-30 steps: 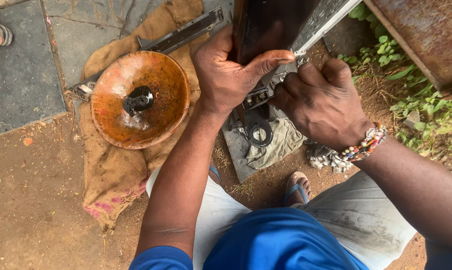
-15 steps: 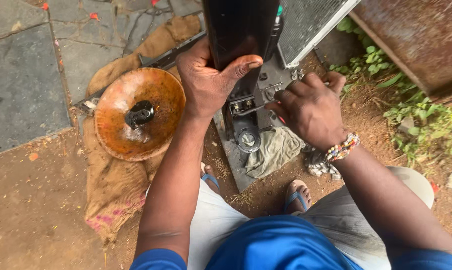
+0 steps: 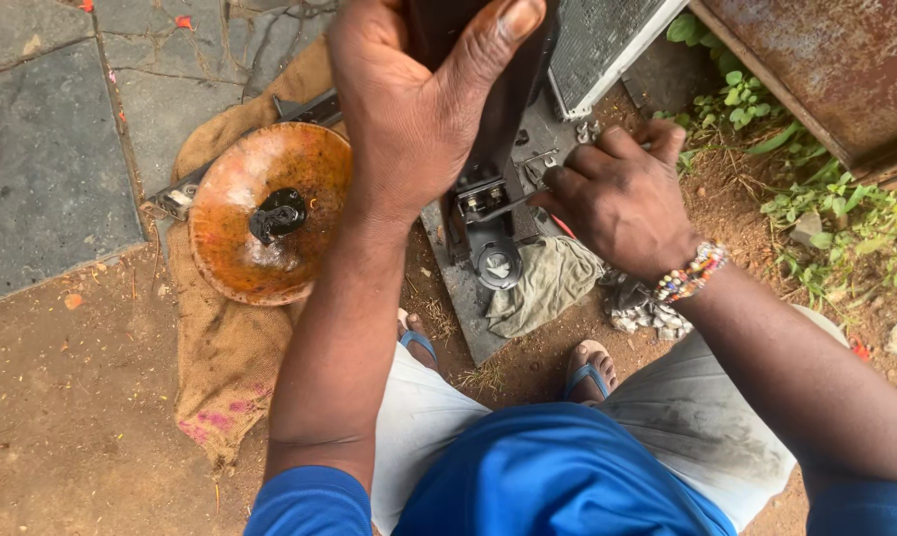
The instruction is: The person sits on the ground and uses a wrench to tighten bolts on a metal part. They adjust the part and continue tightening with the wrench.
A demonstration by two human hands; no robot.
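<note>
head view: the left hand (image 3: 414,109) clamps the dark upright part (image 3: 503,94) at twelve o'clock, steadying it. the right hand (image 3: 617,194), at two o'clock, pinches a thin tool (image 3: 498,205) into the black fitting (image 3: 483,223); loosening likely needs firm counter-grip.

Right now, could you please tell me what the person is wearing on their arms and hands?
Both hands are bare, without gloves. The left hand has nothing on its wrist. The right hand has a beaded bracelet of many colours at the wrist. Short blue sleeves cover the upper arms only.
</note>
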